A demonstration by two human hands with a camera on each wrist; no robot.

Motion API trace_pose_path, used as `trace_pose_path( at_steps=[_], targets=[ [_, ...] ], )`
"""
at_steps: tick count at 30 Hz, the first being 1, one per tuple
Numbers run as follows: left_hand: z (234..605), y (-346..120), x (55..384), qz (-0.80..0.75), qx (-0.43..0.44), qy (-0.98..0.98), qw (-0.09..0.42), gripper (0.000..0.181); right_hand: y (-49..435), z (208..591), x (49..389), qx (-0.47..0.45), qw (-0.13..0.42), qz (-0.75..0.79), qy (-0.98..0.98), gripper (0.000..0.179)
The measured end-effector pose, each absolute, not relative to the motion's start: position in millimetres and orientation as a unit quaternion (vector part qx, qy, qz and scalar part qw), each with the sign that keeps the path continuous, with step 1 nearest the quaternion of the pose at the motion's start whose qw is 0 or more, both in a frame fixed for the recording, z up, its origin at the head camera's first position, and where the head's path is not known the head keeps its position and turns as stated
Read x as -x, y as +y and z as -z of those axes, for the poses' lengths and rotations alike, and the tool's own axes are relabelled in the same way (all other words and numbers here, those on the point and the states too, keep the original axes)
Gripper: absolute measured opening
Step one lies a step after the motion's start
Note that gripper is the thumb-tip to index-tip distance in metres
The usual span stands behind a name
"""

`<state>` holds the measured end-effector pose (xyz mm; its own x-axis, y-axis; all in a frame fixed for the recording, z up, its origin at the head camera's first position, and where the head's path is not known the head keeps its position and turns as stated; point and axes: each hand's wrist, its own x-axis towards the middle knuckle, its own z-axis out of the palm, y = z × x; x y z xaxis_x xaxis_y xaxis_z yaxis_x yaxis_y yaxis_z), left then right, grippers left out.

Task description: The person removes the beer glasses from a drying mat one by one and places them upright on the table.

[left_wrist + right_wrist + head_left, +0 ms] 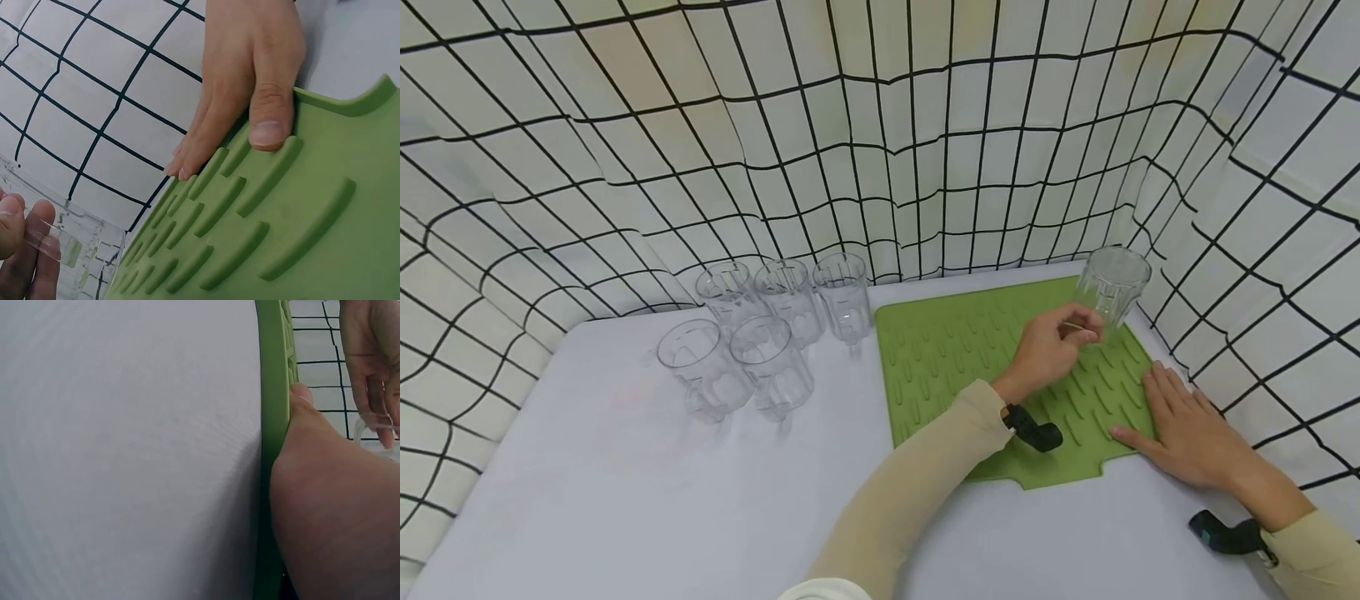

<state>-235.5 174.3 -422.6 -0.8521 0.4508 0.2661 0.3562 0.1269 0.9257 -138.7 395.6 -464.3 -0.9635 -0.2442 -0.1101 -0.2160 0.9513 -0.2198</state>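
Note:
At the mat's far right corner, my left hand (pixel 1047 348) pinches the handle of a clear glass mug (pixel 1114 279) between thumb and fingers. The mug's broad round end faces up, and its lower part overlaps the green ridged mat (pixel 940 333). In the left wrist view, the fingers wrap the clear handle (pixel 47 240) at the lower left. My right hand (pixel 1193 433) lies with straight fingers along the mat's right edge. Its thumb (pixel 269 131) rests on the mat near the front corner, while the other fingers reach along the side.
Several clear glass mugs (pixel 842 292) stand in two rows on the white table (pixel 700 500), left of the mat. A white cloth wall with black grid lines (pixel 925 167) rises behind the table and along both sides, close to the right hand.

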Motion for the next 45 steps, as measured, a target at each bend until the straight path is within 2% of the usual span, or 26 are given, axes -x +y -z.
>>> trace_pose_path(
  at_steps=[9, 21, 33, 40, 45],
  targets=[
    [419, 151, 227, -0.613, -0.29, 0.734, 0.044, 0.014, 395, 465, 142, 0.124, 0.069, 0.091, 0.986, 0.105],
    [409, 127, 214, -0.581, -0.309, 0.752, 0.023, 0.014, 394, 459, 143, 0.121, 0.079, 0.098, 0.985, 0.105],
    [406, 88, 203, -0.532, -0.342, 0.775, 0.012, 0.023, 398, 462, 145, 0.12, 0.089, 0.108, 0.983, 0.108],
    [402, 66, 201, -0.456, -0.362, 0.812, -0.032, 0.023, 398, 459, 146, 0.126, 0.087, 0.108, 0.982, 0.106],
    [398, 54, 198, -0.407, -0.362, 0.837, -0.051, 0.033, 397, 457, 147, 0.12, 0.073, 0.111, 0.984, 0.101]
  ],
)
